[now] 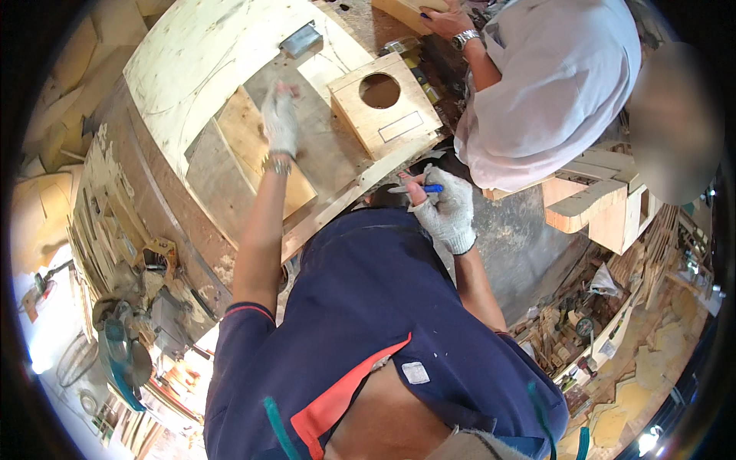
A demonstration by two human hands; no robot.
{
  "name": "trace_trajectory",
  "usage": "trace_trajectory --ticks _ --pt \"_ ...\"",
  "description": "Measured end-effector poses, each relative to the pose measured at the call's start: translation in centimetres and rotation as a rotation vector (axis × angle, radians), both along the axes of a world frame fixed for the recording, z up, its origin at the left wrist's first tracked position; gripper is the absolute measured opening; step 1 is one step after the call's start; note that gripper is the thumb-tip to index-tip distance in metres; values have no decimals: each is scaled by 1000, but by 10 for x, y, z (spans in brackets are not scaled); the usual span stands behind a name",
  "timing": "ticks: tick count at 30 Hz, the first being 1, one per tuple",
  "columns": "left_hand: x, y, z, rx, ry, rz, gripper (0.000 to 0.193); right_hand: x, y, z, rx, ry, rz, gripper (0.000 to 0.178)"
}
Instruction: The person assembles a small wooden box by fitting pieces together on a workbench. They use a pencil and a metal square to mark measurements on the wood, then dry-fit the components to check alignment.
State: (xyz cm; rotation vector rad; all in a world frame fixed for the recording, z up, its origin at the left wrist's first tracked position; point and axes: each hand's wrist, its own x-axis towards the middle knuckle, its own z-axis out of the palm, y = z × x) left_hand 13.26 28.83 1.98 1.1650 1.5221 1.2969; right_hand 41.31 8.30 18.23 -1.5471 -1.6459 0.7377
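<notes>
One white-gloved right hand [451, 211] grips a blue-and-white pen [432, 188] by the pale wooden table [195, 69]; the white-gloved left hand [280, 126], too blurred to judge open or closed, is left of a round-holed plywood box [389, 116] on top. Wood scraps [548, 343] crowd the near right.
</notes>
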Motion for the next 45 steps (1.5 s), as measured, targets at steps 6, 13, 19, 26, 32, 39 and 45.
trace_trajectory --ticks 6,13,19,26,32,39,45 --pt "-39 -134 44 -266 63 -38 41 -52 24 0 -37 8 208 20" --pt "-98 -202 65 -295 -617 124 27 -135 55 -3 -176 397 288 14" --pt "-116 -236 91 -182 -804 148 19 -195 73 9 -396 748 269 24" --pt "-136 -242 107 -173 -694 159 22 -224 81 3 -442 670 396 20" --pt "-147 -253 100 -225 -622 -29 27 -233 87 -17 -624 637 556 19" --pt "-118 -257 81 -452 -951 -304 32 -218 72 -31 -687 450 542 30" --pt "-109 -241 92 -528 -604 -269 33 -208 63 -42 -628 583 421 31"
